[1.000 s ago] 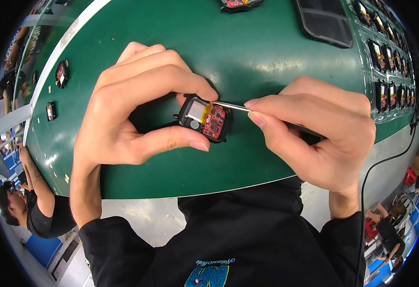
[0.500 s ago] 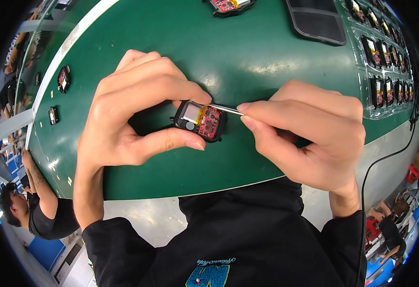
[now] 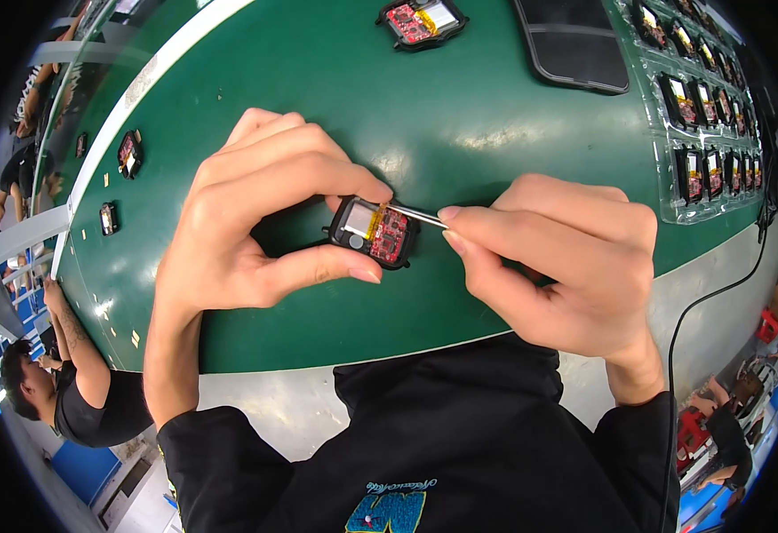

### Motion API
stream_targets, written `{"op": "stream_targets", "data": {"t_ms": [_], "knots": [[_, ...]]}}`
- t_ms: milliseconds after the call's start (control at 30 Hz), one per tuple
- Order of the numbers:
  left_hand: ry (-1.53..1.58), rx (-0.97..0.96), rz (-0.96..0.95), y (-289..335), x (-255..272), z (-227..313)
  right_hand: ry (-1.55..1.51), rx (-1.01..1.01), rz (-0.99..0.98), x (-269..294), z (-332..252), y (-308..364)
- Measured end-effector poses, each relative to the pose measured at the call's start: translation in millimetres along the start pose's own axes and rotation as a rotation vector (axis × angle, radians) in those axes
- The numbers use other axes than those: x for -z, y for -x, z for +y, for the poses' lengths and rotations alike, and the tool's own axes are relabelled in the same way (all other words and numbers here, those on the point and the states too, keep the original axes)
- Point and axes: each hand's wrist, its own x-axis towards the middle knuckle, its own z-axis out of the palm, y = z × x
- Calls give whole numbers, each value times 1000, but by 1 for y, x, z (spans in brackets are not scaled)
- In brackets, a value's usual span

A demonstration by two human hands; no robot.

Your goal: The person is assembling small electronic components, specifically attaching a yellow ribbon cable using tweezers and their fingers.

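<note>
Between the thumb and fingers of my left hand [image 3: 255, 222] is a small black device housing [image 3: 395, 248], its inside facing up. A red circuit board, a silver battery with yellow tape and a round grey disc show in it. My right hand [image 3: 566, 258] pinches thin metal tweezers [image 3: 417, 215] between thumb and index finger. Their tip reaches the upper edge of the housing by the yellow tape, close to my left index fingertip. Whether the tips grip anything is too small to tell.
Another open housing [image 3: 422, 21] lies at the far side of the green table [image 3: 318, 71]. A dark phone-like slab [image 3: 575, 49] is right of it. Clear trays [image 3: 673, 200] of similar units stand far right. Smaller units [image 3: 129, 154] lie left. A co-worker [image 3: 95, 391] sits at the left.
My right hand and the tweezers have shifted slightly left and down. The view has moved a little, so the table things appear displaced. My left hand keeps its hold on the housing.
</note>
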Motion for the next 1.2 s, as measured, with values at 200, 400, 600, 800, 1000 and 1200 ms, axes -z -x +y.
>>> {"op": "stream_targets", "data": {"t_ms": [200, 400, 600, 800, 1000, 1200], "knots": [[-9, 100, 33, -3, -1, 8, -31, -149, 55, 11, -13, -4], [16, 32, 110, -3, -3, 3, -85, -165, 101, 13, -16, -5], [-43, 130, 156, -15, 14, -18, -108, -218, 123, 11, -19, -5], [41, 79, 113, -38, 19, -35, -91, -259, 125, 13, -26, -1], [-433, 232, 298, -2, 53, -41, -90, -294, 153, 14, -22, -1], [-811, 723, 292, 83, 97, -29, -111, -308, 150, 11, -24, -7]]}}
